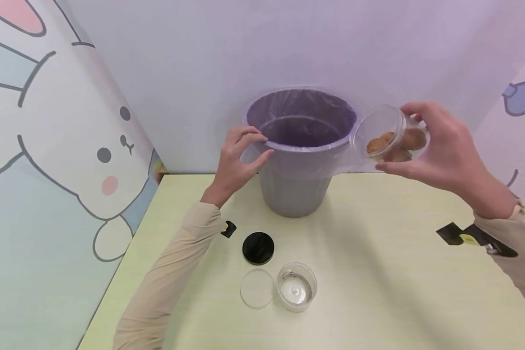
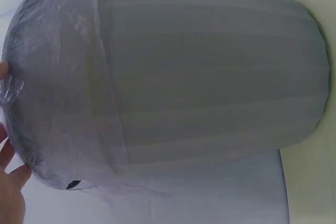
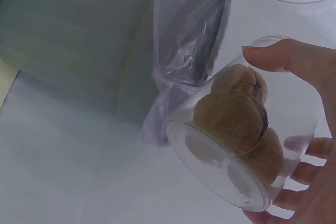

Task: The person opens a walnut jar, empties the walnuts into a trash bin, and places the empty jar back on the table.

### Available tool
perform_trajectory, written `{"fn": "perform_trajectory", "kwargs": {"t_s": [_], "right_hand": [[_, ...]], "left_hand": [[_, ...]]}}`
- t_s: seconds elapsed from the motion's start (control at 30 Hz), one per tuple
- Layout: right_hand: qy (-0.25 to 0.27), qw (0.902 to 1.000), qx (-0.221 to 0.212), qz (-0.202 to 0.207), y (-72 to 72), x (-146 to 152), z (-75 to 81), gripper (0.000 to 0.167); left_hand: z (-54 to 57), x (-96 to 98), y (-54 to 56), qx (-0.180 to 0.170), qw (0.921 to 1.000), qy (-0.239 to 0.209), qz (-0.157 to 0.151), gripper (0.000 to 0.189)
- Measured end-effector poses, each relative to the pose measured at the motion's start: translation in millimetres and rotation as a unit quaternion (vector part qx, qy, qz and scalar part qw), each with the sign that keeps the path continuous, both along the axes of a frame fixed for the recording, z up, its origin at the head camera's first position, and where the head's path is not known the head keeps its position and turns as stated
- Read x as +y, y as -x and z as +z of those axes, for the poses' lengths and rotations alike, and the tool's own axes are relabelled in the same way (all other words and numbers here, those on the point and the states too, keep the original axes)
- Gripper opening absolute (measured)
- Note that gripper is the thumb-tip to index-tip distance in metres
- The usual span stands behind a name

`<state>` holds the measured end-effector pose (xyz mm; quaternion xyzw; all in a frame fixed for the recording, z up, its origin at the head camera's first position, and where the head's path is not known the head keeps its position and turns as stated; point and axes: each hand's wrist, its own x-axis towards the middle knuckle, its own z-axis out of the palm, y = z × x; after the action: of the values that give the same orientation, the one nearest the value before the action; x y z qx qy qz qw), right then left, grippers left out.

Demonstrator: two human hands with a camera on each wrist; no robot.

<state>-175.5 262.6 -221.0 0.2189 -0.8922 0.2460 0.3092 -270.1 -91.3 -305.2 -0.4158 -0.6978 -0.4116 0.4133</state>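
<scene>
My right hand [image 1: 448, 146] grips a clear plastic jar [image 1: 382, 114], tilted with its mouth towards the bin, right of the rim. Several brown, rounded lumps [image 3: 231, 121] lie inside it; some show dark splits, but their kind is unclear. My left hand [image 1: 238, 158] holds the near left rim of a grey trash bin [image 1: 295, 192], fingers over the edge and thumb outside. A thin, translucent purple bag [image 2: 58, 82] lines the bin and folds down over its rim. In the left wrist view, only part of the left hand shows at the edge.
On the pale yellow-green table [image 1: 376, 291], nearer me, are a round black lid [image 1: 258, 248], a clear disc-shaped lid [image 1: 256, 288] and a clear open jar [image 1: 296, 287]. A pale wall [image 1: 192, 73] stands behind the bin, with a cartoon rabbit panel [image 1: 61, 146] on the left.
</scene>
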Motion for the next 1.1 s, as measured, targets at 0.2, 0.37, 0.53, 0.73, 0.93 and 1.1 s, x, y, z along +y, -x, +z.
{"fn": "perform_trajectory", "kwargs": {"t_s": [0.2,0.37,0.53,0.73,0.93,1.1], "right_hand": [[-0.017,0.9998,0.008,-0.001,2.5,-6.9,7.0,0.09],[-0.033,0.9992,0.023,0.0,5.7,-14.8,12.1,0.087],[-0.047,0.9981,0.036,-0.013,9.7,-22.4,14.9,0.086],[-0.094,0.9917,0.08,-0.035,12.9,-25.9,16.2,0.085],[-0.127,0.9822,0.134,-0.036,17.7,-29.2,16.4,0.082],[-0.138,0.9725,0.184,-0.036,23.9,-32.6,13.4,0.074]], "left_hand": [[3.2,0.9,-2.8,-0.005,1.0,-0.005,0.0,0.025],[4.2,-0.4,-5.3,-0.016,0.9999,0.0,0.004,0.023],[5.3,-2.3,-7.5,-0.022,0.9997,0.004,0.003,0.021],[5.4,-2.0,-8.0,-0.028,0.9996,0.008,-0.003,0.02],[5.3,-1.7,-8.1,-0.031,0.9994,0.013,-0.004,0.021],[4.8,-2.2,-7.7,-0.03,0.9995,0.012,-0.004,0.022]]}}
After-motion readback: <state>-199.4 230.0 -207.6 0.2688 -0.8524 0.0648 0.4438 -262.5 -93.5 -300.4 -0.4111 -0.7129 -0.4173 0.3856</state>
